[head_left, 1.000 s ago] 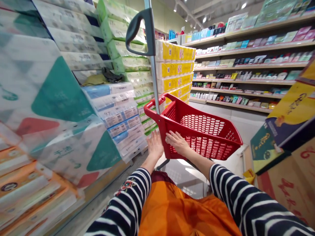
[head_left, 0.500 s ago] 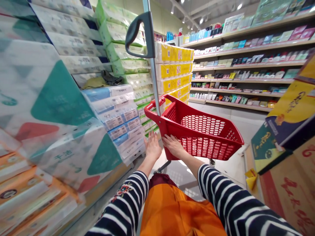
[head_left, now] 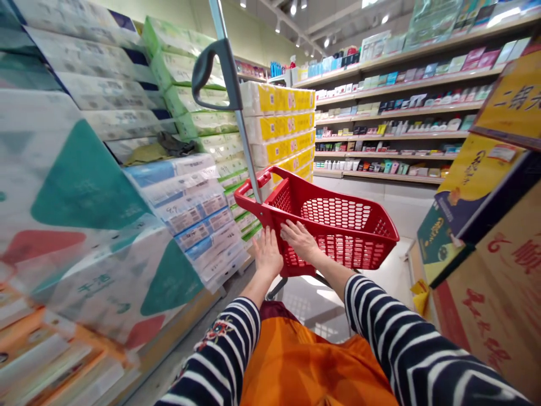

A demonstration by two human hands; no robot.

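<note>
Both hands, left hand (head_left: 267,254) and right hand (head_left: 301,241), are showing straight, unclosed fingers. Right hand is lying along the near side of the red cart (head_left: 323,228); left hand is overlapping its rear corner, contact uncertain. Cart is standing between stacked packs (head_left: 192,206) and cartons (head_left: 486,299).

On the floor (head_left: 393,270), the cart (head_left: 338,230) stands between stacked packs (head_left: 198,208) on the left and boxes (head_left: 477,208) on the right. A handle (head_left: 231,73) at its left end rises before the packs. Shelves (head_left: 380,175) holding goods (head_left: 406,127) lie beyond.
</note>
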